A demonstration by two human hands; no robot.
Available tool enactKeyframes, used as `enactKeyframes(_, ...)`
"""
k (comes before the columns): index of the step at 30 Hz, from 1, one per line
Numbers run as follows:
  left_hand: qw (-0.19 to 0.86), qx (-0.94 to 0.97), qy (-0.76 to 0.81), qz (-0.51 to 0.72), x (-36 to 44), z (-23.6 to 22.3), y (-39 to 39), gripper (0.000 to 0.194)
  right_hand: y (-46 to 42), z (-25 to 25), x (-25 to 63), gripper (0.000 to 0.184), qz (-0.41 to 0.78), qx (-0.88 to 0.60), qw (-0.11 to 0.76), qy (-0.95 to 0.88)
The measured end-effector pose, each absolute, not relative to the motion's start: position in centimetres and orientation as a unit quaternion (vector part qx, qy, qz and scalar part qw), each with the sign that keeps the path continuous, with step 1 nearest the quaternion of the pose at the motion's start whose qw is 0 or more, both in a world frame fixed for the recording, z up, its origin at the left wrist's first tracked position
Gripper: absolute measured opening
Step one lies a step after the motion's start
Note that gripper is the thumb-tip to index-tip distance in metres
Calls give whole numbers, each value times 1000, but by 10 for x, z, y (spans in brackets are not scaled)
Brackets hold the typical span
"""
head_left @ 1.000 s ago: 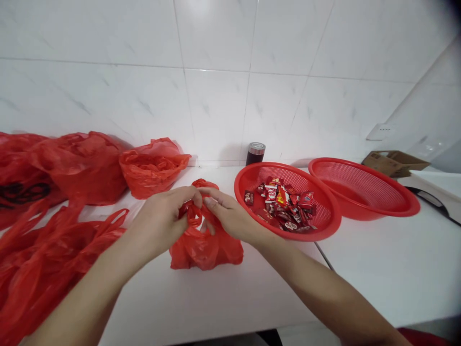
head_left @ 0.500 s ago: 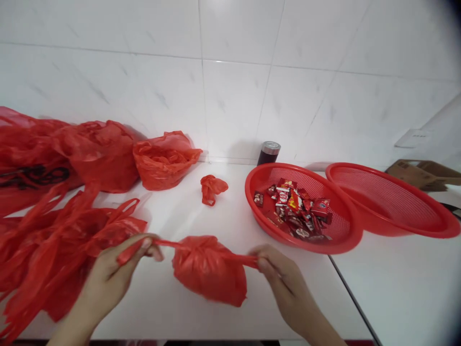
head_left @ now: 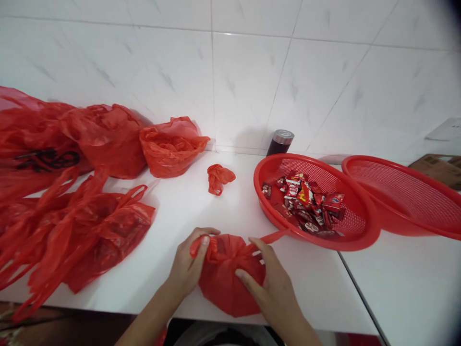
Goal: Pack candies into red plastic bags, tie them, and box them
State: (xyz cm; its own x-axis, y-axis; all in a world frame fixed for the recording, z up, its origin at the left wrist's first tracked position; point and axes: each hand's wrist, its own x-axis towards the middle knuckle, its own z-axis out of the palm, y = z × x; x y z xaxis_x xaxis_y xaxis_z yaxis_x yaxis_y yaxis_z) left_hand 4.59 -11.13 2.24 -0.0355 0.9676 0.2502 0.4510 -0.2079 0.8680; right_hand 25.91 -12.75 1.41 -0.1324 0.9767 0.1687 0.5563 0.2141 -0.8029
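A bulging red plastic bag [head_left: 230, 281] sits at the near edge of the white counter [head_left: 317, 298], its neck gathered and twisted. My left hand [head_left: 189, 259] grips the neck and one handle. My right hand [head_left: 268, 283] holds the bag's right side between thumb and fingers. The other handle [head_left: 273, 235] sticks out to the right, pointing at a red plastic basket [head_left: 345, 240] that holds a heap of small red-wrapped sweets [head_left: 304, 204]. The bag's contents are hidden. A small crumpled red bag [head_left: 219, 178] lies beyond my hands.
Several red plastic bags [head_left: 104, 139] lie heaped along the left of the counter and against the white tiled wall [head_left: 248, 81]. A second red basket [head_left: 403, 206] stands at right, partly under the first. A dark cup [head_left: 280, 142] stands behind them. Cardboard [head_left: 437, 166] shows at far right.
My hands have come together on the bag's neck from pulling its handles apart. One handle now points towards the basket. The view has tilted, shifting everything slightly.
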Motion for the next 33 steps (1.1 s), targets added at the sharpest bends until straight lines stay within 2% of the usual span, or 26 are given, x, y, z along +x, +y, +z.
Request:
enactKeyframes(3,273,652,569,420,55,18,-107,28,-130,1,256,40,256,-509,364,-737)
enactKeyframes(10,239,643,620,382,50,15,-103,27,-124,0,273,48,221,-446,408,-765)
enactKeyframes(16,212,601,702,319,42,10,-91,26,-110,-18,262,46,203,-476,417,-747)
enactKeyframes(20,207,595,733,257,41,6,-78,26,-98,-29,258,51,213,-481,418,-741)
enactKeyframes(25,206,601,748,192,42,4,-65,31,-91,-34,259,52,218,-494,402,-739)
enactKeyframes(33,195,605,763,111,46,5,-50,27,-87,-43,260,52,117,-546,351,-752)
